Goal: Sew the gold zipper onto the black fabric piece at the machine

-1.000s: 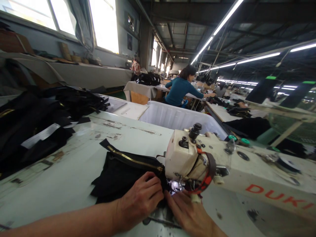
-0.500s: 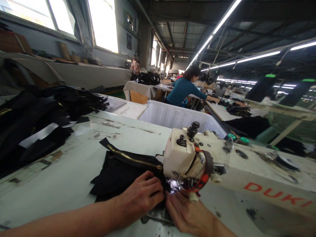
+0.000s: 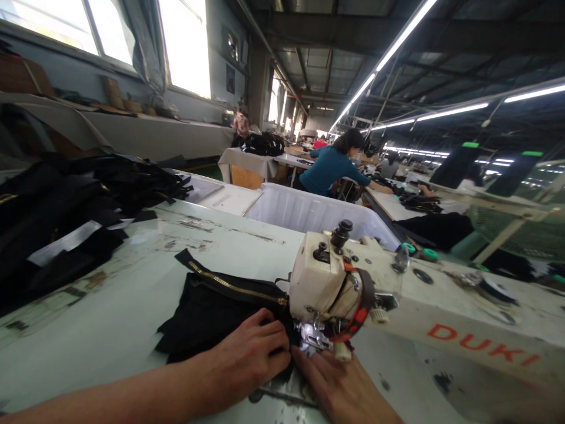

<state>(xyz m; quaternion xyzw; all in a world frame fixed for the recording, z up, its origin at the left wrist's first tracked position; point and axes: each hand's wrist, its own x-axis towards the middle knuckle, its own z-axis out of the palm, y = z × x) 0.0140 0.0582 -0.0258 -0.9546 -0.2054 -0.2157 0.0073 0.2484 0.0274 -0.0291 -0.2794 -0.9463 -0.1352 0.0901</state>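
Note:
A black fabric piece (image 3: 207, 312) with a gold zipper (image 3: 233, 287) lies on the pale worktable (image 3: 110, 318), fed under the head of a cream sewing machine (image 3: 326, 282). My left hand (image 3: 251, 356) lies on the fabric with fingers curled, pressing it just left of the lit presser foot (image 3: 311, 338). My right hand (image 3: 339, 388) lies flat on the table in front of the foot, fingers stretched toward it, touching the fabric's edge.
A heap of black fabric pieces (image 3: 70, 206) sits at the table's left. A white plastic bin (image 3: 309, 209) stands behind the machine. Beyond it a person in a teal top (image 3: 329, 168) works at another table. The machine's arm (image 3: 481, 347) reads DUKI.
Both hands stay at the presser foot, hardly shifted. The view has dipped and drifted slightly, so the machine sits a little lower and left in the picture.

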